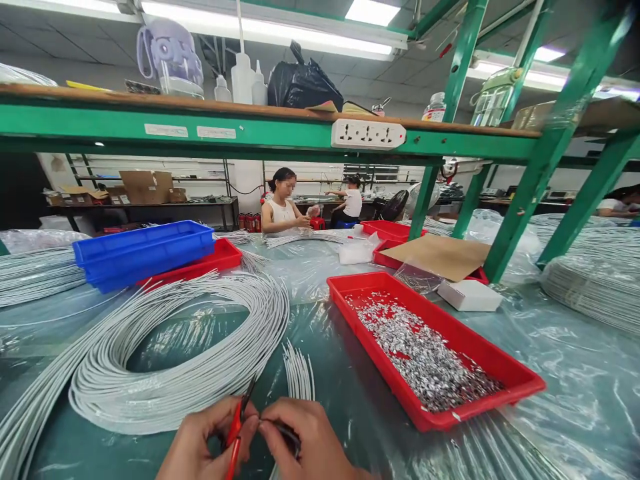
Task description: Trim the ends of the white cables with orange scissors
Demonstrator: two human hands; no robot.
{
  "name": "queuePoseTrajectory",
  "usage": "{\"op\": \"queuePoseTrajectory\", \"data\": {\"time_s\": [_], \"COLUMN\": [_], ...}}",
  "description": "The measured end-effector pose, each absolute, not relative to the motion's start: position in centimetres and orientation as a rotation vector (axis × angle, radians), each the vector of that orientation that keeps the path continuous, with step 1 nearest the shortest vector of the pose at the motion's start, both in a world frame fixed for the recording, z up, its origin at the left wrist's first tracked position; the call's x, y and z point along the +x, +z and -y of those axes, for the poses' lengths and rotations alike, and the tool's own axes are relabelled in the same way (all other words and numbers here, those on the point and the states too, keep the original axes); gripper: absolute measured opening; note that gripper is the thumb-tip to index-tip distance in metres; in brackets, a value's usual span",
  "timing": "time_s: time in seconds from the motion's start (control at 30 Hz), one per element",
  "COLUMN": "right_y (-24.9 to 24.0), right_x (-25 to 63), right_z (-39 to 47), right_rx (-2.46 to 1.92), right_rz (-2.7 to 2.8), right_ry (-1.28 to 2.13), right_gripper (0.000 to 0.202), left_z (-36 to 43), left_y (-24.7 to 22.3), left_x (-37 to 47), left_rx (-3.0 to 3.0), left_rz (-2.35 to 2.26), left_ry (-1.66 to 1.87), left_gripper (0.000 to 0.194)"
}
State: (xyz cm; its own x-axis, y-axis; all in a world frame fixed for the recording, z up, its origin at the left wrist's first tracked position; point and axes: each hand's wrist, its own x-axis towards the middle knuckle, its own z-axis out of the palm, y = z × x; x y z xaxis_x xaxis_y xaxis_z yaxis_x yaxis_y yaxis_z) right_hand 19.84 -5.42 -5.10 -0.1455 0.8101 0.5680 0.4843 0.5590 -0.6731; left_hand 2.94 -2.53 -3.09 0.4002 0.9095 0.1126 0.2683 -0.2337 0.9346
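At the bottom centre, my left hand (pixel 207 443) is closed around a red-handled tool (pixel 234 427) with a narrow dark tip pointing up. It looks like small pliers or scissors; I cannot tell which. My right hand (pixel 307 443) meets it, thumb and forefinger pinched on something tiny at the fingertips. A dark piece shows beneath the right fingers, mostly covered. Just beyond the right hand lies a bundle of white wire ends (pixel 299 377). A large coil of white wires (pixel 265 327) spreads over the table to the left.
A red tray (pixel 375 360) of small shiny metal pieces is at the right, near a white box (pixel 470 295). Blue trays (pixel 145 250) stand back left. A green shelf frame (pixel 280 137) with a power strip (pixel 369 135) crosses overhead. A person (pixel 283 207) sits beyond the table.
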Motion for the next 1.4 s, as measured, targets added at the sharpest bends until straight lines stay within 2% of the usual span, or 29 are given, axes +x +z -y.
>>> {"op": "queuePoseTrajectory", "data": {"time_s": [0.2,0.43,0.6,0.73,0.93,1.17,1.4], "right_y": [-3.6,-3.2,-1.8,-1.4,-1.8,-2.1,-1.6], "right_x": [19.8,19.0,19.7,20.3,20.5,20.5,20.3], "right_z": [6.0,6.0,6.4,6.4,6.1,5.8,6.3], "right_rx": [-1.113,-0.993,-1.032,-1.03,-1.023,-0.914,-0.821], "right_rz": [1.793,1.583,1.735,1.793,1.666,1.437,1.281], "right_ry": [0.48,0.839,0.631,0.556,0.753,1.029,1.273], "right_gripper": [0.026,0.032,0.026,0.025,0.027,0.035,0.032], "left_z": [2.6,2.9,2.9,2.9,2.7,3.0,3.5], "left_y": [-1.7,0.5,0.4,0.3,0.4,0.2,0.5], "left_x": [2.5,1.8,2.4,2.9,2.7,2.3,2.3], "left_rx": [1.845,2.088,1.909,1.705,1.569,1.833,2.012], "left_rz": [-0.975,-0.877,-0.884,-0.906,-0.833,-0.916,-0.971], "left_ry": [0.795,0.839,0.847,0.794,0.838,0.708,0.628], "left_gripper": [0.029,0.027,0.026,0.034,0.039,0.036,0.036]}}
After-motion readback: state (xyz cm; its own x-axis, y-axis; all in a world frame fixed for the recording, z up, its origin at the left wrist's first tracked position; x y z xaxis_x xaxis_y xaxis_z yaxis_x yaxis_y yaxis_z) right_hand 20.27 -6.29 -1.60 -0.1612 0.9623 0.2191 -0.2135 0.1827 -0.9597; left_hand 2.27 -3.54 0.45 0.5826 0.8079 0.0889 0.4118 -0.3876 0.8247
